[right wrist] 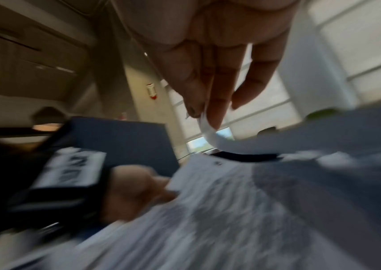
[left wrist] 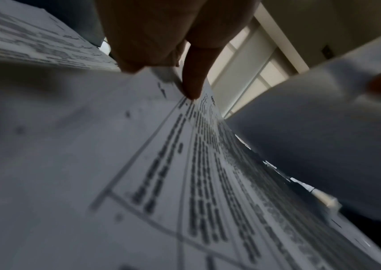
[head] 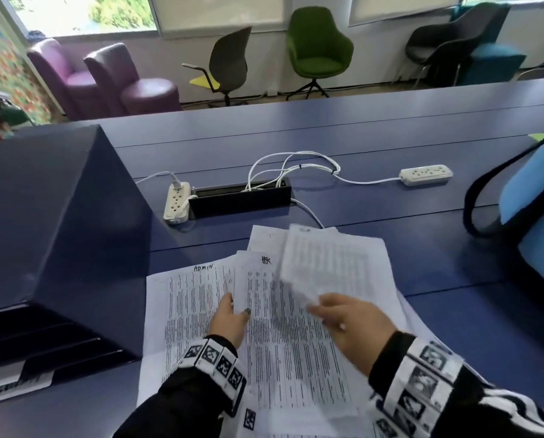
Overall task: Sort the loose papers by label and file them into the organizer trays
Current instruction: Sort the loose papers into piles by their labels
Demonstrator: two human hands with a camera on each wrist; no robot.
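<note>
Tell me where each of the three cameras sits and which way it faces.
Head: on the head, looking down at the papers, desk and organizer; both hands show.
Left wrist: low along the left hand, fingertip on print.
Right wrist: along the right hand pinching a lifted sheet.
Shared: the paper pile appears in all views.

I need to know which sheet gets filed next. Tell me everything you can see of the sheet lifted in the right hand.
The lifted white printed sheet is thin paper covered in dense rows of small dark text, blurred and unreadable. The right hand pinches its near corner between thumb and fingertips, so it curls upward, raised above the other papers spread on the blue table. Its label cannot be read.
</note>
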